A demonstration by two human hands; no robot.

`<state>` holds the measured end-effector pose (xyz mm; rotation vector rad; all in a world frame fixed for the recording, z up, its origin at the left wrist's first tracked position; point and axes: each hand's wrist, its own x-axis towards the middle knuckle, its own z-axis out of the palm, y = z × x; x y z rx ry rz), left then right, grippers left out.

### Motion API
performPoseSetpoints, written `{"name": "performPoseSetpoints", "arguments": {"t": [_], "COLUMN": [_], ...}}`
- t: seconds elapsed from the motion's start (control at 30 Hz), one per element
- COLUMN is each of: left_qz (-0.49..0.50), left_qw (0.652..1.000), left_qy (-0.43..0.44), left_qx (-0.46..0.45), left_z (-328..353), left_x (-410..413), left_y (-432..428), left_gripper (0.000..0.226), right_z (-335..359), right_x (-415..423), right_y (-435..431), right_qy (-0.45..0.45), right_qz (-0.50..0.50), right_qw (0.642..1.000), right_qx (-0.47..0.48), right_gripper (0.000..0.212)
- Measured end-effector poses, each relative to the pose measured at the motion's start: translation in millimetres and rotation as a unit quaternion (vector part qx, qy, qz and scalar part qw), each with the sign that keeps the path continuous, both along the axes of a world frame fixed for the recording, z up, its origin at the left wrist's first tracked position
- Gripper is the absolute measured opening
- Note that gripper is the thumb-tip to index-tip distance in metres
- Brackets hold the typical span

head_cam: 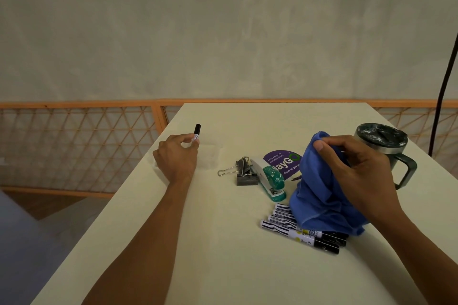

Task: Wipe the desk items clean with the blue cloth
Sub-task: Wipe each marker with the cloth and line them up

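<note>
Left hand: the left hand (177,153) is out over the far left part of the desk (218,267), with its fingers curled and its thumb and fingertips pinching the pale end of a single marker (197,131).
Single marker: its black cap points away from the person. It may be resting on the desk or lifted just off it; the angle makes this hard to judge.
Right hand: the right hand (357,171) is closed on the blue cloth (319,195), with its thumb pressed into the top fold and its fingers wrapped round the far side.
Blue cloth: it is bunched and held up at the right of the desk. Its lower folds hang down onto the loose markers (297,230) and cover their middle parts.
Loose markers: they lie side by side in a row near the person, with striped barrels to the left and black caps to the right.
Stapler: a white and teal stapler (270,178) lies just left of the cloth, touching the binder clips (244,173).
Binder clips: they are dark, and one wire handle is folded out to the left.
Round card: a purple round card (282,160) lies flat behind the stapler, partly hidden by the cloth.
Mug: a dark lidded mug (381,141) stands upright behind the right hand with its handle turned to the right.
Surroundings: an orange lattice railing (74,146) runs beyond the desk below a pale wall, and a black pole (446,86) stands at the right edge.
</note>
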<state>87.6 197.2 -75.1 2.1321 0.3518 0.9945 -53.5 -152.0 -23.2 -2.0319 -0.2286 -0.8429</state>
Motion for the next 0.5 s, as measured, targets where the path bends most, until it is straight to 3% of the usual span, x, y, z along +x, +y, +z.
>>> {"name": "performPoseSetpoints", "arguments": {"t": [0.5], "left_qz": [-0.017], "left_qw": [1.0], "left_qy": [-0.023], "left_qx": [-0.007], "left_z": [-1.2], "left_x": [-2.1], "left_y": [3.0], "left_gripper": [0.016], "right_z": [0.4], "right_x": [-0.1], "right_y": [-1.9], "right_qy": [0.002], "right_qz": [-0.004], "right_qw": [1.0], "right_qx": [0.008], "right_gripper": [0.022]}}
